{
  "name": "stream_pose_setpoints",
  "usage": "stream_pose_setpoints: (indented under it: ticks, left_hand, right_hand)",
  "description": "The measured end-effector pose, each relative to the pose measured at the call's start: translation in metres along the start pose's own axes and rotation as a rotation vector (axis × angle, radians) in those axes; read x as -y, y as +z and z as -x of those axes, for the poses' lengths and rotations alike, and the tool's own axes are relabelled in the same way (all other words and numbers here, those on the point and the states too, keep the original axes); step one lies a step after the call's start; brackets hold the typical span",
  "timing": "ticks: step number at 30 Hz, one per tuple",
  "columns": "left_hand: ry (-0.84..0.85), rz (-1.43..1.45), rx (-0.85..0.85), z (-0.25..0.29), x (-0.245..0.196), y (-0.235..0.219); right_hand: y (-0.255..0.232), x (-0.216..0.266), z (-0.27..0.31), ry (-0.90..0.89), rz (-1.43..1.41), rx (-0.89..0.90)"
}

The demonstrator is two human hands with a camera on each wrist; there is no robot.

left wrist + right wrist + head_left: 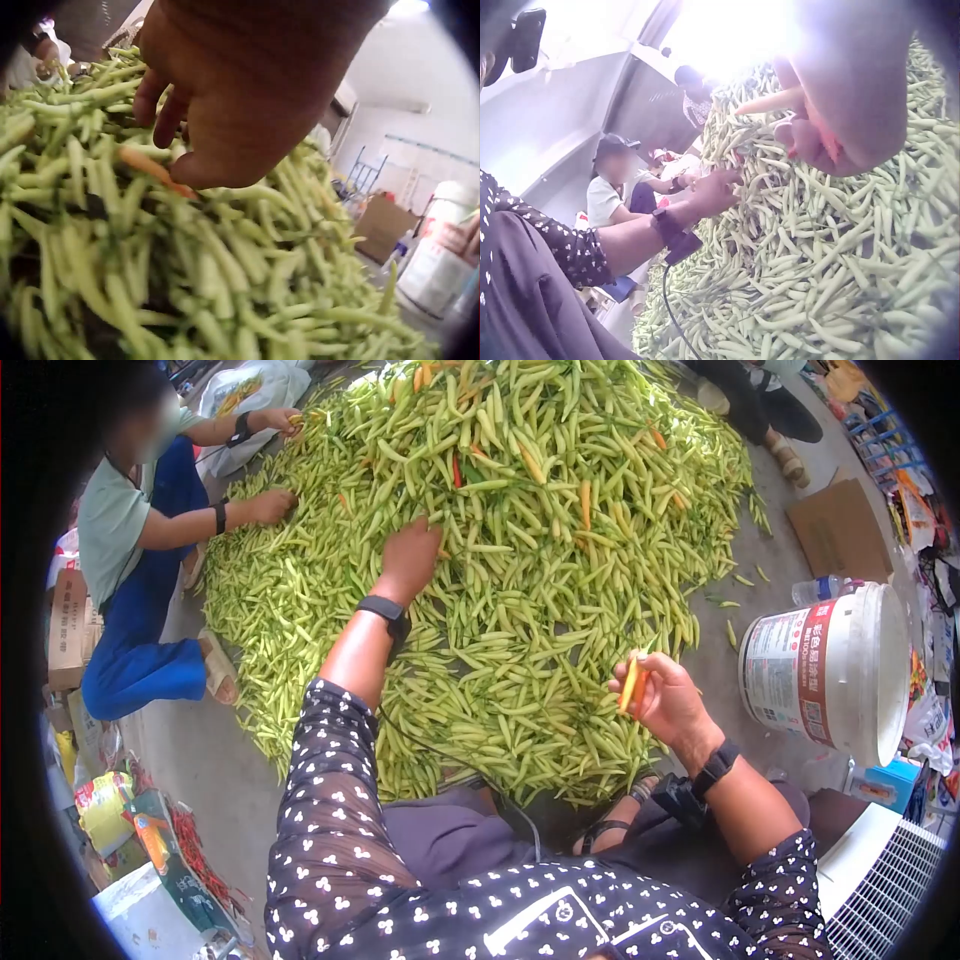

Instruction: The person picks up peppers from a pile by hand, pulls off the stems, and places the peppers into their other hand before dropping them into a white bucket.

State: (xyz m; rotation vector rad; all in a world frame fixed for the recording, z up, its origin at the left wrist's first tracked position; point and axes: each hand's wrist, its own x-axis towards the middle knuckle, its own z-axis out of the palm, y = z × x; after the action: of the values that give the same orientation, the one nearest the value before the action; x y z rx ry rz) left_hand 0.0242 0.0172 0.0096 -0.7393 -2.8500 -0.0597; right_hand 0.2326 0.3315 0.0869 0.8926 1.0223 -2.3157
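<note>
Has a white bucket [850,672] at right with hidden contents, a bag [284,384] of orange bits far left. Grips orange peppers [629,685] in the upturned right hand [668,702] above green peppers [500,500]; touches another orange pepper [146,163] with the downturned left hand [411,562], cannot tell if pinching.

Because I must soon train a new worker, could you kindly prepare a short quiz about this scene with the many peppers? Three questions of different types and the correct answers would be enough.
1. Multiple choice. In the head view, where is the white bucket relative to the pepper heap?
A) To the left
B) To the right
C) Buried in it

2. True or false? The right hand holds at least one orange pepper.

3. Short answer. In the left wrist view, which colour sets the pepper at the left hand fingers, the odd pepper, apart from its neighbours?

Key: 1. B; 2. True; 3. Orange.
</note>
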Motion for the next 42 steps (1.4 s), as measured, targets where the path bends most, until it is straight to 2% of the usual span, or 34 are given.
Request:
stream_pose_setpoints:
  ticks: [1,2,4,6,8,10,12,14,16,18,20,21,23,24,26,27,29,30,32,33,34,36,40,42]
  left_hand:
    - [-0.054,0.017,0.077,0.002,-0.002,-0.002]
    - [-0.052,0.019,0.078,0.002,-0.007,-0.003]
    - [-0.107,0.422,0.157,-0.001,-0.035,-0.012]
    - [-0.113,0.845,0.185,0.004,-0.084,-0.037]
    - [-0.156,1.247,0.587,0.008,-0.129,-0.061]
    - [0.016,1.279,0.638,0.014,-0.165,-0.086]
    - [0.247,1.336,0.538,0.020,-0.186,-0.082]
    - [0.303,1.264,0.531,0.014,-0.186,-0.080]
    - [0.136,1.266,0.671,-0.004,-0.165,-0.079]
    - [0.153,0.876,0.234,-0.016,-0.133,-0.040]
    - [0.152,0.429,0.038,-0.014,-0.093,-0.012]
    - [0.153,0.427,0.038,-0.006,-0.080,-0.004]
    - [0.355,0.072,-0.017,0.009,-0.065,0.004]
    - [0.359,0.072,-0.014,0.020,-0.066,0.004]
    - [0.130,0.110,0.409,0.046,-0.070,-0.001]
    - [0.133,0.107,0.410,0.048,-0.068,-0.007]
    - [0.009,0.343,0.609,0.051,-0.064,-0.018]
    - [0.009,0.339,0.613,0.047,-0.061,-0.022]
    - [-0.047,0.402,0.367,0.027,-0.057,-0.022]
    - [-0.006,0.442,0.083,0.020,-0.056,-0.012]
    - [-0.007,0.445,0.080,0.010,-0.053,-0.007]
    - [0.171,0.200,-0.019,-0.003,-0.048,0.001]
    - [0.101,0.086,0.093,0.004,-0.046,0.004]
    - [0.046,0.054,0.358,0.013,-0.041,-0.002]
  right_hand:
    - [0.005,0.001,0.003,0.003,0.046,-0.003]
    - [0.007,0.002,0.004,0.004,0.090,-0.006]
    - [0.005,0.001,0.002,-0.011,0.117,0.009]
    - [0.004,-0.002,0.000,-0.021,0.141,0.027]
    - [0.007,-0.004,-0.002,-0.033,0.164,-0.031]
    - [0.013,-0.005,-0.005,-0.032,0.151,-0.065]
    - [0.015,-0.003,-0.007,-0.075,0.139,0.004]
    - [0.006,-0.006,-0.013,-0.123,0.165,0.004]
    - [0.000,-0.004,-0.012,-0.094,0.160,-0.097]
    - [-0.003,-0.002,-0.008,-0.078,0.156,-0.099]
    - [-0.004,-0.002,-0.008,-0.065,0.164,-0.126]
    - [-0.003,-0.001,-0.007,-0.065,0.163,-0.125]
    - [0.002,0.000,-0.006,-0.053,0.181,-0.117]
    - [0.004,0.001,-0.004,-0.053,0.176,-0.118]
    - [0.008,0.003,-0.004,-0.052,0.200,-0.123]
    - [0.008,0.004,-0.004,-0.052,0.196,-0.122]
    - [0.005,0.004,-0.005,-0.045,0.204,-0.107]
    - [0.005,0.003,-0.005,-0.042,0.200,-0.105]
    - [0.005,0.001,-0.006,-0.050,0.190,-0.117]
    - [0.007,0.000,-0.007,-0.051,0.190,-0.117]
    - [0.009,0.000,-0.007,-0.049,0.198,-0.112]
    - [0.012,0.001,-0.007,-0.046,0.220,-0.108]
    - [0.017,0.004,-0.003,-0.065,0.207,-0.097]
    - [0.013,0.004,-0.001,-0.063,0.218,-0.109]
